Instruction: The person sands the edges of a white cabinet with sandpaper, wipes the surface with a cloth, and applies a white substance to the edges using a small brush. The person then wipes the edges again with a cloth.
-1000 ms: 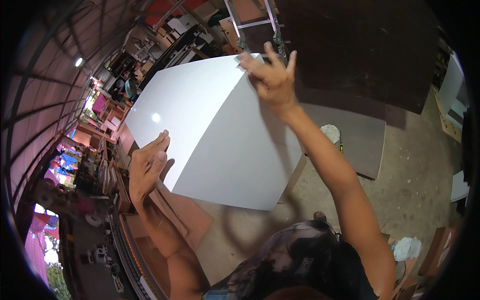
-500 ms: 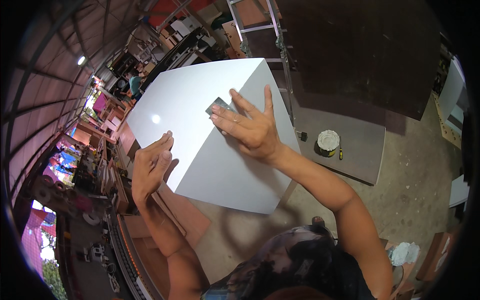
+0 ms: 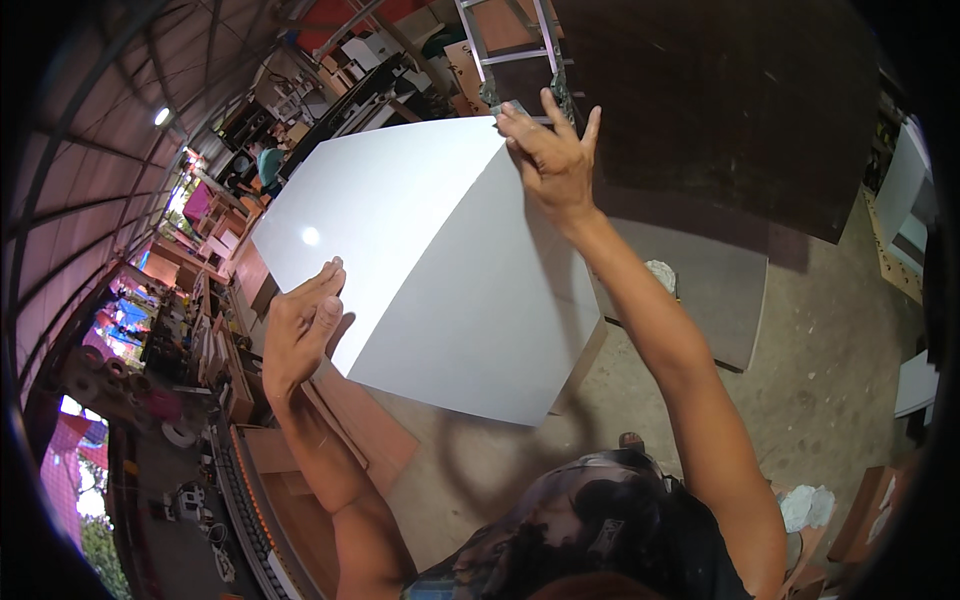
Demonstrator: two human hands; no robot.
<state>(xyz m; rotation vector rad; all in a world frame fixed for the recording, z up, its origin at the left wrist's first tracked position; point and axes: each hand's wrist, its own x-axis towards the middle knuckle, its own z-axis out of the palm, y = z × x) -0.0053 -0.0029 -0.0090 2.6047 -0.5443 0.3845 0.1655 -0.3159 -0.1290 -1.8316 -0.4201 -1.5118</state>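
A white boxy piece [image 3: 390,190] fills the middle, its top brightly lit and its right side [image 3: 460,320] in shade. My left hand [image 3: 305,325] rests at the near left of the top, fingers extended along it. My right hand [image 3: 555,165] is at the far right corner, holding a small grey pad [image 3: 517,107] under its fingertips on the edge between top and side. The pad is mostly covered by the fingers.
An aluminium ladder [image 3: 510,55] and a large dark board [image 3: 710,110] stand beyond the piece. A putty tub [image 3: 661,272], partly behind my right forearm, sits on a grey board [image 3: 730,300]. Plywood sheets [image 3: 380,440] lie low at left. A person in teal [image 3: 268,165] is in the background.
My right hand came from the far corner to the middle of the edge with the pad, then went back up to that corner. My left hand has hardly moved.
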